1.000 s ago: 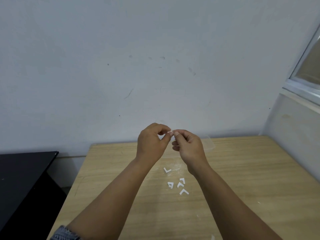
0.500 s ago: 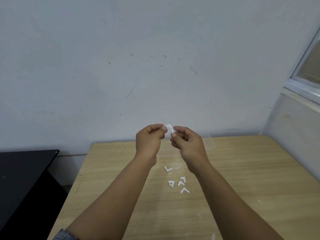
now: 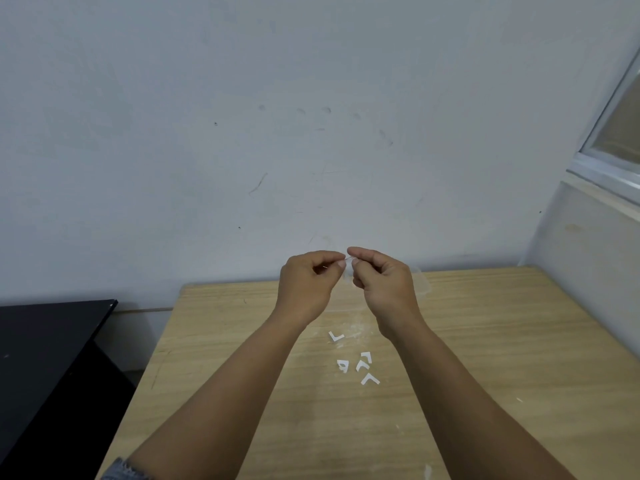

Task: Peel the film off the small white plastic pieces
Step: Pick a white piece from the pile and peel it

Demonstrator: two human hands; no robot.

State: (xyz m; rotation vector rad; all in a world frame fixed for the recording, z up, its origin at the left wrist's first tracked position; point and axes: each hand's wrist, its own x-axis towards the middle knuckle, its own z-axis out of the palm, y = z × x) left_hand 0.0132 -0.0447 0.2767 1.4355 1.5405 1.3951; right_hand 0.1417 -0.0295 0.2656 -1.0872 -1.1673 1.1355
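Note:
My left hand [image 3: 308, 282] and my right hand [image 3: 384, 282] are raised above the wooden table [image 3: 485, 341], fingertips meeting. Between them they pinch a tiny white plastic piece [image 3: 347, 260], mostly hidden by the fingers; the film on it cannot be made out. Several small white angled pieces lie on the table below the hands: one L-shaped piece [image 3: 335, 337] nearer the hands, and a cluster [image 3: 362, 367] a little closer to me.
A clear plastic container [image 3: 420, 282] sits on the table behind my right hand, near the wall. A black surface [image 3: 45, 341] stands left of the table. A window frame [image 3: 609, 147] is at the right.
My hands have risen slightly and stayed close together; the white piece that stuck up between the fingertips half a second ago is now nearly hidden by them.

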